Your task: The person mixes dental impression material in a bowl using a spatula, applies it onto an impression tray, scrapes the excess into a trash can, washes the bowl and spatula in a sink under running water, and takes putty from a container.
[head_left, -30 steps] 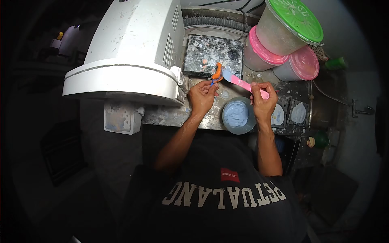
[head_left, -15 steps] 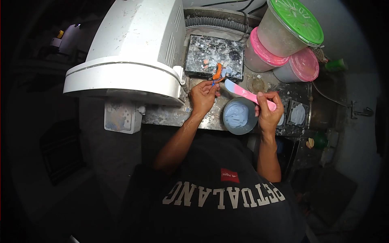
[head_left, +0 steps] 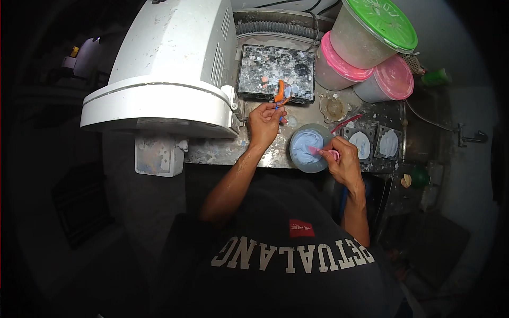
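Your left hand pinched the blue part of the orange piece, near the black box. Your right hand gripped the pink spatula, dipped into blue paste in the bowl, left of two plates.

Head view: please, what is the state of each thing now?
Bowl: uncovered, blue paste inside
Pink spatula: in right hand, tip in paste
Orange piece: held by left hand
Green-lidded bucket: closed
Pink-lidded tubs: closed
Square frames: pale filling inside
Tap: open or shut, cannot tell
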`<state>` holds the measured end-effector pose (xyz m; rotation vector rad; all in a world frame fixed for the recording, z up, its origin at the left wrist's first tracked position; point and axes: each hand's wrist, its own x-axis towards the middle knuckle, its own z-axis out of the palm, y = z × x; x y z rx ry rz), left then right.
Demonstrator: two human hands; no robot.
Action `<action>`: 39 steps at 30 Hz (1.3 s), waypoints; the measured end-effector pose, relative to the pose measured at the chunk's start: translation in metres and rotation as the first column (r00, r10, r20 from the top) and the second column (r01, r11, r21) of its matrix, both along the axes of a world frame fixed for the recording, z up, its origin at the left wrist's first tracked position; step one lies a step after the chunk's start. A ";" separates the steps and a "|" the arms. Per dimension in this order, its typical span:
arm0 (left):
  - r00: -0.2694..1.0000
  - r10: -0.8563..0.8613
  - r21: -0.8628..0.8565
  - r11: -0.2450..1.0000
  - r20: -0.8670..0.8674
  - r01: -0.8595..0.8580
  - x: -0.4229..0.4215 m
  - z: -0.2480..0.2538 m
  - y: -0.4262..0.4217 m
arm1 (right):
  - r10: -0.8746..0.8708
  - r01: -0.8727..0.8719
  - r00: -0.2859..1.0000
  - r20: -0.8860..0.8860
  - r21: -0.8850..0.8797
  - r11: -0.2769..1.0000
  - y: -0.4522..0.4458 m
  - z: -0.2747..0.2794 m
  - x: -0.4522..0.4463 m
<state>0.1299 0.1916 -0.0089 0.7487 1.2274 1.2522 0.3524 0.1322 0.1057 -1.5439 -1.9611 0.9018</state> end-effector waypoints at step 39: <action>1.000 0.025 0.048 0.999 -0.014 -0.024 0.001 -0.003 0.000 | -0.242 0.262 0.964 -0.107 0.489 0.832 0.053 0.019 -0.075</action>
